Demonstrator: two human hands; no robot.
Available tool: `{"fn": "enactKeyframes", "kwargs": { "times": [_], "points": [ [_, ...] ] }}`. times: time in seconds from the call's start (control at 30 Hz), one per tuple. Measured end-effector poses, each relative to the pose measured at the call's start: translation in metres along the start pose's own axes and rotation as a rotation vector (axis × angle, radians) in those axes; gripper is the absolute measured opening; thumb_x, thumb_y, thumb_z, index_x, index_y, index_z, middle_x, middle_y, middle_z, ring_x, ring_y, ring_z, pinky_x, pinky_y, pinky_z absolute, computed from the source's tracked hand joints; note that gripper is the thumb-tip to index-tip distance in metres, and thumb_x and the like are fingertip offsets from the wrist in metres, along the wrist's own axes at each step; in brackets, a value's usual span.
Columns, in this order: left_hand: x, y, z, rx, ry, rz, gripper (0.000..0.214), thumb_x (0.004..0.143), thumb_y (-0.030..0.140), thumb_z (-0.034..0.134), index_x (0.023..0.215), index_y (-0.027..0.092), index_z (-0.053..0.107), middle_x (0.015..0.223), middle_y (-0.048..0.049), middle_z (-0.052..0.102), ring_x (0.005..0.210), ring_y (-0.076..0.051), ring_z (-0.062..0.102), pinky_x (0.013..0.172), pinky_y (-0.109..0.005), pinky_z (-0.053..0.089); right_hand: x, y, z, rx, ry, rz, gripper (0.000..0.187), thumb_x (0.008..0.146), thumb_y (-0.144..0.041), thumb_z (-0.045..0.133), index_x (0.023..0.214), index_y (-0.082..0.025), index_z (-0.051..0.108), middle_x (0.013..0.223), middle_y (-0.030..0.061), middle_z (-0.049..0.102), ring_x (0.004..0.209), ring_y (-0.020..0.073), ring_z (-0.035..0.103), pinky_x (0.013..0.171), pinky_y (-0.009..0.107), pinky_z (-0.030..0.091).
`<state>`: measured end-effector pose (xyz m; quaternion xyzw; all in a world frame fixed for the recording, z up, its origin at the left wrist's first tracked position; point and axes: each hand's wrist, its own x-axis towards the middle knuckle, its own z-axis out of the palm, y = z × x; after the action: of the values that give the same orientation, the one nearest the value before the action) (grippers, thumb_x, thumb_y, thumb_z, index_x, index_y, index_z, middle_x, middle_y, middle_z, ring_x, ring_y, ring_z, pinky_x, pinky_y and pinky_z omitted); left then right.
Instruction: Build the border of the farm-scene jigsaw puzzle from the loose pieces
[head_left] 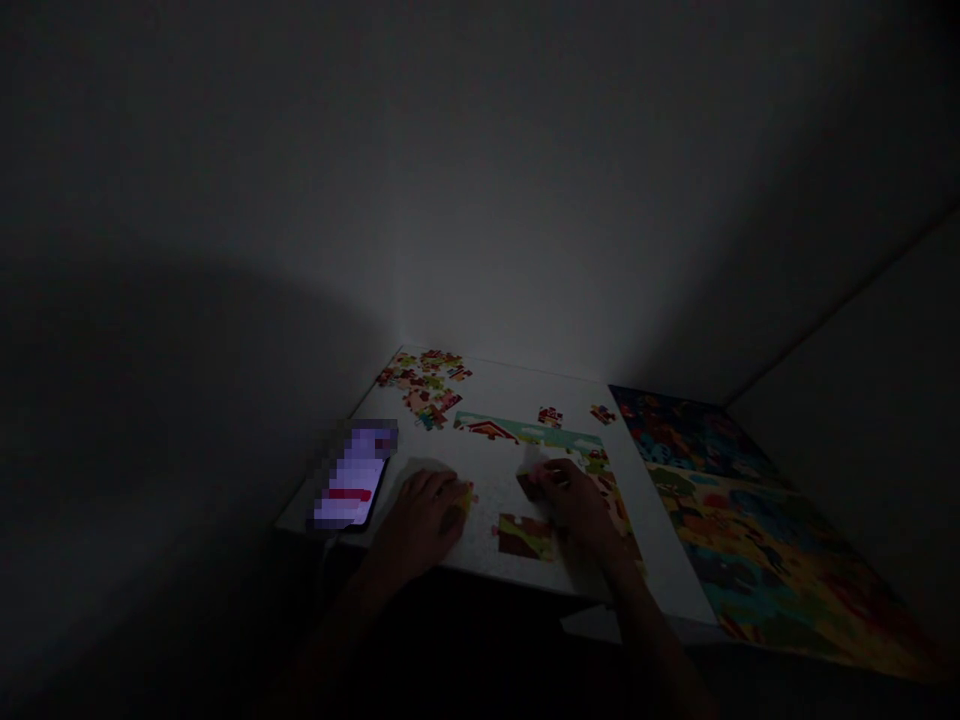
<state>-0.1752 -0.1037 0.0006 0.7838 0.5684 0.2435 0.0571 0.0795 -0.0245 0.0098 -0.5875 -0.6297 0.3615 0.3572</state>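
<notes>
Right hand [571, 503] pinching a brown jigsaw piece [531, 487] at center; your left hand [418, 527] curled closed against a yellow piece [466, 497].

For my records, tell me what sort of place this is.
Likely a dim room at home: a white table set against a wall, with jigsaw pieces scattered on it and a lit smartphone lying beside them.
</notes>
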Motion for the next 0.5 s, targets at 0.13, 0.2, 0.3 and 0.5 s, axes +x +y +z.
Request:
{"fn": "enactKeyframes", "kwargs": {
  "times": [0.13,0.2,0.3,0.5],
  "points": [
    [0.001,-0.002,0.004,0.0,-0.014,-0.008,0.034,0.089,0.025,0.06,0.122,0.021,0.062,0.124,-0.0088,0.061,0.117,-0.028,0.052,0.104,-0.049,0.043,0.027,-0.005,-0.005,0.06,-0.063,0.02,0.038,0.075,-0.053,0.065,0.093,-0.02,0.065,0.077,0.0073,0.073,0.068,0.0226,0.066,0.058,0.032,0.046],
    [0.001,-0.004,0.006,0.002,-0.005,-0.009,0.034,0.089,0.026,0.06,0.122,0.022,0.062,0.123,-0.008,0.062,0.116,-0.027,0.053,0.103,-0.049,0.043,0.052,-0.012,-0.003,0.144,-0.121,0.032,0.042,0.074,-0.055,0.066,0.096,-0.019,0.064,0.082,0.0083,0.073,0.068,0.0211,0.065,0.056,0.03,0.044],
    [0.002,-0.005,0.009,0.004,0.012,-0.004,0.034,0.087,0.024,0.061,0.121,0.023,0.061,0.121,-0.0071,0.062,0.114,-0.028,0.053,0.101,-0.049,0.045,0.098,-0.026,0.008,0.089,-0.058,0.04,0.038,0.081,-0.05,0.061,0.101,-0.018,0.061,0.092,0.0105,0.073,0.074,0.0206,0.066,0.06,0.03,0.045],
    [0.003,-0.006,0.008,-0.02,0.062,0.033,0.03,0.088,0.024,0.061,0.118,0.022,0.061,0.117,-0.0071,0.063,0.111,-0.027,0.054,0.097,-0.046,0.047,0.161,-0.056,0.052,-0.369,0.126,-0.011,0.029,0.088,-0.032,0.057,0.112,-0.017,0.061,0.116,0.0187,0.063,0.112,0.0322,0.059,0.089,0.042,0.043]
  ]
}}
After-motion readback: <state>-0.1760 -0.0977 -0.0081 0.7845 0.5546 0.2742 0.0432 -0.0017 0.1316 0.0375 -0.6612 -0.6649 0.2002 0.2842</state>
